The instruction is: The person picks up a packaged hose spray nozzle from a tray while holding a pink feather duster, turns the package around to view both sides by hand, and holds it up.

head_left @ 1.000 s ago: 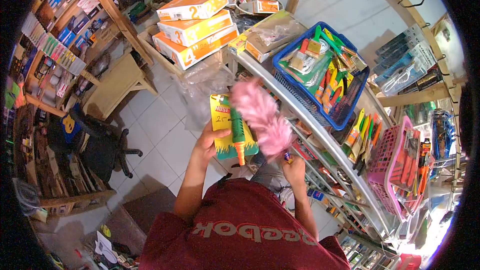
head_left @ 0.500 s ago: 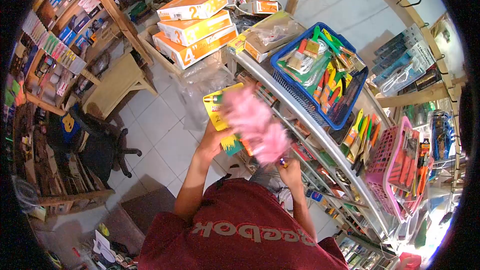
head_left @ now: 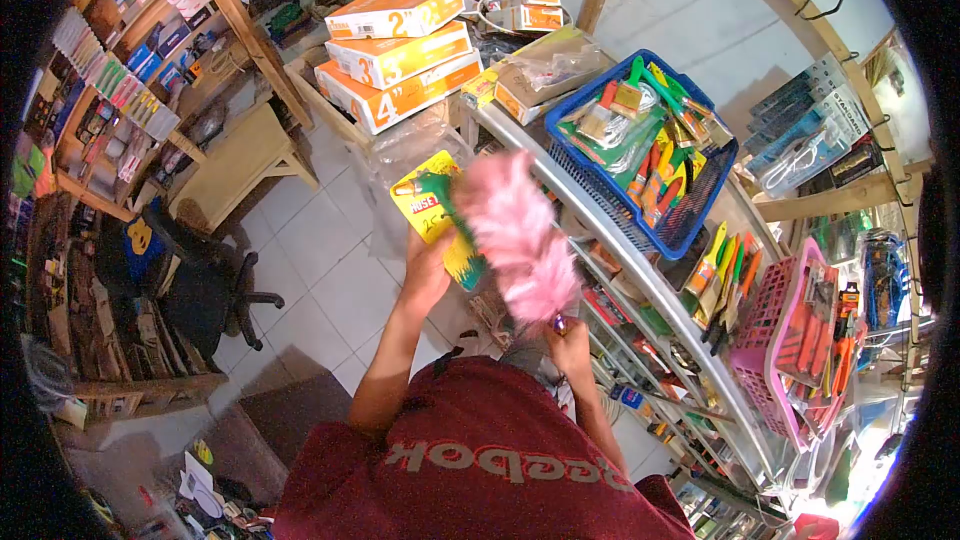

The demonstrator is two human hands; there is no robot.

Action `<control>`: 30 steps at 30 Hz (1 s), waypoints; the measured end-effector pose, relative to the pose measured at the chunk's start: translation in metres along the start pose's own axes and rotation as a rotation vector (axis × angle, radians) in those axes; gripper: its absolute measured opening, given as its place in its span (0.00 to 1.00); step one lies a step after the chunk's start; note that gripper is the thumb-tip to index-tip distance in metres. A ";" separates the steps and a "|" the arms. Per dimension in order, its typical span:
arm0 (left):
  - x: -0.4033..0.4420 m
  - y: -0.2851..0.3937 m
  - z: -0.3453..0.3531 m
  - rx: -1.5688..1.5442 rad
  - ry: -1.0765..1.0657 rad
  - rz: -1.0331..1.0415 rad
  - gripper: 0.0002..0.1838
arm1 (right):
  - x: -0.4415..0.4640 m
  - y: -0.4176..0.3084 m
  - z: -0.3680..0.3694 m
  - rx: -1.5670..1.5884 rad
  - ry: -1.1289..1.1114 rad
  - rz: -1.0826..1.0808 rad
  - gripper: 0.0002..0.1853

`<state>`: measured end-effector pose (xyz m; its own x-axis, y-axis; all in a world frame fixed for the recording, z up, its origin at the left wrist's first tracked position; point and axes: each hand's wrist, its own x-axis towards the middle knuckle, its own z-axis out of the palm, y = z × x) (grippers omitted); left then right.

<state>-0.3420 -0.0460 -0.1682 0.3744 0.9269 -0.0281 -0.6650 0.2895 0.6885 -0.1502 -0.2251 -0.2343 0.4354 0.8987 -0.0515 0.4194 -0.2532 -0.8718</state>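
Note:
In my left hand (head_left: 430,265) is a yellow and green packaged card (head_left: 425,202), its printed lettering starting with "HOSE" and a handwritten number below. Something green shows at its upper part; I cannot make out exactly what it is. My right hand (head_left: 570,342) is closed around the handle of a pink fluffy duster (head_left: 515,235). The duster points up and away from me, its fibres slightly blurred. Its head covers the card's right side and either touches it or lies just in front; I cannot tell which.
A glass display counter (head_left: 650,295) with a metal edge runs along my right. On it stand a blue basket (head_left: 690,240) of paintbrushes and a pink basket (head_left: 765,330) of tools. Orange-white boxes (head_left: 400,55) are stacked ahead. An office chair (head_left: 205,290) stands left on the tiled floor.
The card has tilted and shifted a little left and up in my left hand. The duster's head has moved slightly up, and my right hand slightly left.

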 end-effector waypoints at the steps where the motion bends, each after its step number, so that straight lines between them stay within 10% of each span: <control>1: 0.002 -0.006 0.002 0.013 0.027 0.074 0.25 | 0.002 -0.003 0.003 0.048 0.017 0.019 0.10; 3: -0.002 -0.005 0.011 -0.072 0.031 0.054 0.26 | 0.004 -0.004 0.005 0.069 -0.004 -0.043 0.10; 5: -0.002 -0.039 -0.033 0.927 0.001 0.349 0.28 | 0.005 -0.005 0.001 -0.092 -0.107 -0.104 0.10; 7: -0.001 -0.041 -0.034 0.892 0.040 0.379 0.28 | 0.003 -0.004 -0.001 -0.225 -0.126 -0.057 0.10; 9: -0.006 -0.013 0.011 -0.182 0.124 0.125 0.28 | 0.000 0.001 0.000 -0.242 -0.024 0.098 0.08; 25: -0.004 -0.013 0.000 -0.175 0.114 -0.074 0.34 | 0.010 0.002 -0.010 -0.174 0.037 -0.099 0.10; 27: -0.006 -0.014 -0.005 0.633 0.001 0.139 0.41 | 0.009 -0.003 -0.011 -0.276 0.028 -0.122 0.10; 30: -0.007 -0.007 0.003 -0.022 -0.008 -0.009 0.42 | 0.019 -0.018 -0.019 -0.267 0.099 0.037 0.09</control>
<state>-0.3378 -0.0551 -0.1702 0.3854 0.9223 -0.0284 -0.6756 0.3030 0.6721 -0.1344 -0.2105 -0.2100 0.5241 0.8514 -0.0216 0.5910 -0.3819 -0.7106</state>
